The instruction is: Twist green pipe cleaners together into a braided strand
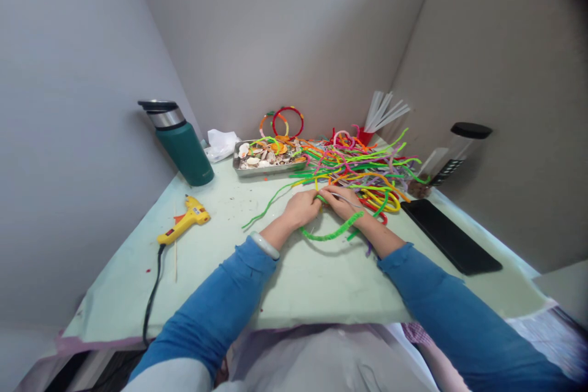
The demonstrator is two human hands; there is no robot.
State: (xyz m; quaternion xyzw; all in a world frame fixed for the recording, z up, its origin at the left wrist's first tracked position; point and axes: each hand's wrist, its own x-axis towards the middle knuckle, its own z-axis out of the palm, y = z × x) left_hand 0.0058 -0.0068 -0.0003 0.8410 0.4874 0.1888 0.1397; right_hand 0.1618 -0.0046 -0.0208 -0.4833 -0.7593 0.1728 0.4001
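Observation:
Close together over the middle of the table, my left hand (303,207) and my right hand (340,201) are both closed on a bright green pipe cleaner (331,236). Its fuzzy length curves in an open loop below my fingers, towards me. A thin pale purple strand (346,199) runs across my right hand; whether it is gripped is unclear. My fingertips almost meet, and the part pinched between them is mostly hidden. Just beyond my hands lies a tangled heap of coloured pipe cleaners (353,162). One thin green strand (271,202) stretches out left of my left hand.
A metal tray (271,170) of shells stands at the back, with two pipe-cleaner rings (301,122) behind it. On the left are a green bottle (184,150) and a corded yellow glue gun (186,220). A black phone (452,236) and a clear bottle (452,156) flank the right side.

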